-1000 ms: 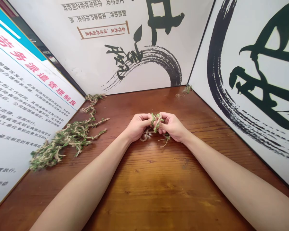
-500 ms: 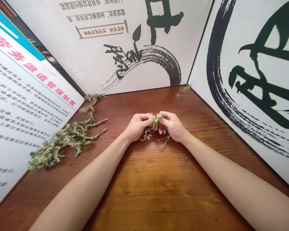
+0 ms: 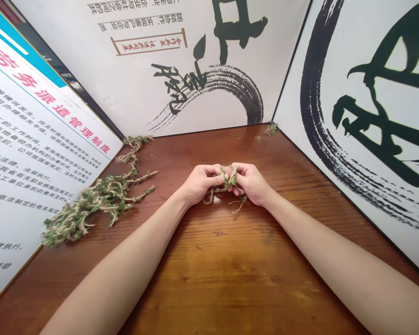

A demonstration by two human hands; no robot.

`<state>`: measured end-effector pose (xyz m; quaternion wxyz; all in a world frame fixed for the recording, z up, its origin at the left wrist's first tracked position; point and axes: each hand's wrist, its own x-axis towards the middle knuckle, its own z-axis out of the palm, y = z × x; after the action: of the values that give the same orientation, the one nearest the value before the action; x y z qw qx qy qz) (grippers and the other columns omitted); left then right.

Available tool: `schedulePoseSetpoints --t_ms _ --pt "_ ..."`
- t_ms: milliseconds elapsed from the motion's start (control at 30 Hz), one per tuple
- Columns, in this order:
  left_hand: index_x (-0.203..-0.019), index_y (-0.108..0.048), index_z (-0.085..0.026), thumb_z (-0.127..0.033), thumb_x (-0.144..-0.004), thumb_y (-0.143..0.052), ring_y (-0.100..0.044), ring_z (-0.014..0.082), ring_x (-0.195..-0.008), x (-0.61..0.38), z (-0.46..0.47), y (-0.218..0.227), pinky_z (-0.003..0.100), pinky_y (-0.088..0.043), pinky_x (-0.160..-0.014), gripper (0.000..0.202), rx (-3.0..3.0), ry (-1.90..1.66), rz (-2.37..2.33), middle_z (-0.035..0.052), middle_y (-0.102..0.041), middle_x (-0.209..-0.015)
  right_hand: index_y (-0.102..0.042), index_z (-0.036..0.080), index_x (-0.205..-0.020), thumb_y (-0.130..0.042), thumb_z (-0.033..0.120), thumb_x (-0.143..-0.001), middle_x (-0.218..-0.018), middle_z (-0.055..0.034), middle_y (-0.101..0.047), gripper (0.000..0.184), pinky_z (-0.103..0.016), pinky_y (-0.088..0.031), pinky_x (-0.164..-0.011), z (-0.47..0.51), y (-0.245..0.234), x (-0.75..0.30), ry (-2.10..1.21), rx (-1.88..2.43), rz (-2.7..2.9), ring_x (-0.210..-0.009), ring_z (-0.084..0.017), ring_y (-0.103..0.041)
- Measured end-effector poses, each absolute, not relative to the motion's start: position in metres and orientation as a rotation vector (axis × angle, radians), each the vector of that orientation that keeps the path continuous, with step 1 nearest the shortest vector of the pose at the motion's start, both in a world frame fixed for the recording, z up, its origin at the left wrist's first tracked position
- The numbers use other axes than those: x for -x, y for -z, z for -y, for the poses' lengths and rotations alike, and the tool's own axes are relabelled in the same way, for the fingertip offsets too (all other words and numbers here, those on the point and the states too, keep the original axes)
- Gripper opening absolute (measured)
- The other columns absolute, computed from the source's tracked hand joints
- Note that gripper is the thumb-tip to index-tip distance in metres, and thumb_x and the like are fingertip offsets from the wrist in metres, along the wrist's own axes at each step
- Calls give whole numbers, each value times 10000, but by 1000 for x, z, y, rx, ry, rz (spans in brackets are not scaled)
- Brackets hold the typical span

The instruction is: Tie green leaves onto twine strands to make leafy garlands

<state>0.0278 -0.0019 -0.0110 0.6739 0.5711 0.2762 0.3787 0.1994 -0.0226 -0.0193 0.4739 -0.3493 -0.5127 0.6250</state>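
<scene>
Pinching a twine (image 3: 226, 177) at their fingertips, the left hand (image 3: 198, 184) and right hand (image 3: 252, 184) are sitting close together over the table (image 3: 209, 270). The held stretch is running left to right, its loose ends hanging down toward the wood.

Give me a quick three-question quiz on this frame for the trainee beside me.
1. True or false: the left hand and the right hand both pinch the same leafy twine piece.
2. Where does the pile of leafy twine lie?
A) on the left, along the printed board
B) under the right forearm
C) between the two hands
3. Fill in: a small scrap of greenery lies in the far ____ corner of the table.

Key: 1 true; 2 A; 3 right.
</scene>
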Motion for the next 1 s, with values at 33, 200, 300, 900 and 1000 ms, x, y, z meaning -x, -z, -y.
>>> schedulePoseSetpoints --t_ms 33,200,300,900,1000 --pt "-697 -688 -105 -376 -671 -910 -647 178 -696 -28 1 11 333 -533 -728 352 -1247 -875 -639 71 -633 -742 -557 147 -751 -861 586 -674 -566 -8 -598 539 -177 -265 -360 22 20 -200 -1537 826 1251 -387 -67 -466" --pt "-566 -582 -116 -281 -656 -837 -575 129 -628 -34 -1 14 257 -465 -651 316 -1127 -990 -740 58 -595 -633 -535 153 -813 -861 457 -682 -646 -13 -628 465 -187 -284 -423 19 21 -204 -1569 741 1172 -463 -68 -486" --pt "-607 -615 -122 -277 -663 -793 -518 113 -572 -38 0 17 245 -413 -580 243 -1122 -1065 -844 36 -569 -612 -514 166 -822 -779 418 -736 -635 -9 -617 375 -205 -267 -419 20 22 -203 -1493 769 1167 -451 -79 -477" --pt "-696 -680 -131 -306 -704 -737 -541 122 -628 -41 6 18 248 -429 -599 185 -1481 -1269 -1147 42 -627 -713 -361 221 -839 -741 380 -806 -579 63 -455 413 -229 -290 -461 25 26 -195 -1129 975 1299 -484 -83 -376" --pt "-751 -684 -132 -323 -705 -744 -503 110 -579 -42 6 15 246 -410 -581 205 -1310 -1233 -1099 17 -583 -639 -360 236 -921 -681 328 -824 -541 72 -521 347 -218 -274 -424 24 26 -194 -1214 958 1219 -419 -91 -382"
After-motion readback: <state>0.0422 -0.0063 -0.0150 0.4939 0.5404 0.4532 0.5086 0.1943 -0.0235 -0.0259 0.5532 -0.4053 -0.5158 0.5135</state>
